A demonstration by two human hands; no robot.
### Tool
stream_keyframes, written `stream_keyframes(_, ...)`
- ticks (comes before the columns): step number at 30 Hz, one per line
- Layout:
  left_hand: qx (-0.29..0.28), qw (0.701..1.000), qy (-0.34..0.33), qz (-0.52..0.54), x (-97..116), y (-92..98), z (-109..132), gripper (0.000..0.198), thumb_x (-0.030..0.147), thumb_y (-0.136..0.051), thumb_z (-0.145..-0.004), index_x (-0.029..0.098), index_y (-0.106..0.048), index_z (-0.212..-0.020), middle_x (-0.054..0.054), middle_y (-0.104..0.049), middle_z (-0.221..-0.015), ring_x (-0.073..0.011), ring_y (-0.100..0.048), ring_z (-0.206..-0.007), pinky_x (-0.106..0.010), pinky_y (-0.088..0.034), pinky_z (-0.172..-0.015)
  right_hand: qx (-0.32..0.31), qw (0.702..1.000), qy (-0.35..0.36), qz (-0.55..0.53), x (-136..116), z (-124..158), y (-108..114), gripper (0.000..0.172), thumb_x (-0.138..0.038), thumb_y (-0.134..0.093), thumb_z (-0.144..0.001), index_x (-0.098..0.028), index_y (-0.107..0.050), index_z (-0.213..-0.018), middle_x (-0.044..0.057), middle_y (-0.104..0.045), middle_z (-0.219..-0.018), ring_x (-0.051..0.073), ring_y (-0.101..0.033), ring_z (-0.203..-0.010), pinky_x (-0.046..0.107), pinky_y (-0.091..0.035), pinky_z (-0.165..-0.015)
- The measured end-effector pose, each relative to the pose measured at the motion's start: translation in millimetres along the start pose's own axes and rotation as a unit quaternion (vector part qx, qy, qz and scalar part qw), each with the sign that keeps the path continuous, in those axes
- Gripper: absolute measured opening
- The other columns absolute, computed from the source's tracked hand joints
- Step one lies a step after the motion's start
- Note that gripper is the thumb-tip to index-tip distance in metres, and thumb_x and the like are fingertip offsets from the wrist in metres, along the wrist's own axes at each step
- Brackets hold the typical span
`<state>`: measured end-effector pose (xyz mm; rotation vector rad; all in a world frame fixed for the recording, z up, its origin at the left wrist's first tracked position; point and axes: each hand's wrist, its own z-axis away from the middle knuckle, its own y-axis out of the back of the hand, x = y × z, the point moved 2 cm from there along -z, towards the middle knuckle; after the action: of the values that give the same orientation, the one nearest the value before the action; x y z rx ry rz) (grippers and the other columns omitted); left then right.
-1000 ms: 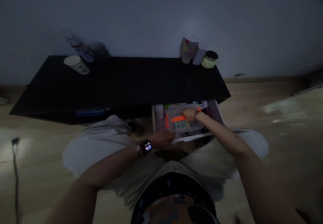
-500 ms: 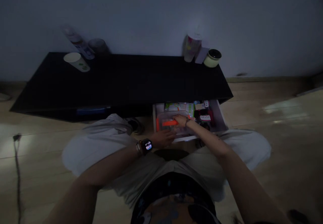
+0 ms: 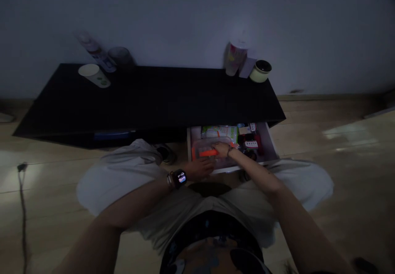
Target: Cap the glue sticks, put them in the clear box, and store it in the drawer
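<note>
A white drawer [image 3: 271,142] stands pulled out from under a black cabinet. My right hand [image 3: 221,149] grips a transparent plastic box [image 3: 210,147] with an orange latch, low in the drawer's front left part. Behind the box lie pale green packets [image 3: 219,132] and red and black packages [image 3: 249,142]. My left hand [image 3: 200,168], with a smartwatch on its wrist, rests beside the drawer's front edge and holds nothing. The box's lower part is hidden by my right hand and the dim light.
On the black cabinet top [image 3: 148,97] are a paper cup on its side [image 3: 94,75], a fallen bottle [image 3: 98,56], a dark glass [image 3: 119,56], a plastic cup [image 3: 236,58] and a pale green mug [image 3: 261,71]. A cable [image 3: 22,200] lies on the wooden floor [image 3: 339,183].
The plastic box has gone down into the drawer and toward its front left, uncovering the packets behind it. Between the last two frames it barely moves.
</note>
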<state>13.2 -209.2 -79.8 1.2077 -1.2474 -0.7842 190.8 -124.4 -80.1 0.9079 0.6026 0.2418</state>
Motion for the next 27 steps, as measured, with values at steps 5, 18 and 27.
stream_keyframes(5, -0.013, 0.999, 0.03, 0.003, -8, 5.8, 2, 0.038, 0.025, -0.064, -0.088, 0.016, -0.065, -0.124, -0.018, -0.059, -0.141, -0.0321, -0.049, -0.136, -0.053, -0.038, -0.114, 0.003, 0.999, -0.007, 0.043, -3, 5, 7, 0.04, -0.02, -0.072, -0.084, -0.009, -0.061, -0.121, 0.02, -0.06, -0.13, 0.029, -0.058, -0.12, 0.037, -0.047, -0.099)
stream_keyframes(18, 0.095, 0.948, 0.277, -0.126, -38, 43.9, 7, 0.078, 0.039, -0.056, -0.09, 0.002, -0.033, -0.154, -0.024, -0.034, -0.16, -0.0355, -0.02, -0.154, -0.061, -0.005, -0.125, 0.182, 0.981, 0.062, 0.031, -3, 20, 83, 0.085, -0.062, -0.073, -0.078, -0.014, -0.051, -0.143, 0.02, -0.051, -0.144, 0.035, -0.043, -0.136, 0.05, -0.036, -0.112)
stream_keyframes(27, 0.138, 0.906, 0.38, -0.125, -81, 60.6, 2, 0.079, 0.029, -0.051, -0.089, -0.001, -0.024, -0.157, -0.024, -0.023, -0.163, -0.0333, -0.014, -0.156, -0.059, -0.001, -0.125, 0.175, 0.97, -0.001, 0.168, 5, 23, 63, 0.126, -0.049, -0.089, -0.061, -0.024, -0.02, -0.162, 0.02, -0.007, -0.168, 0.04, -0.003, -0.155, 0.063, -0.006, -0.121)
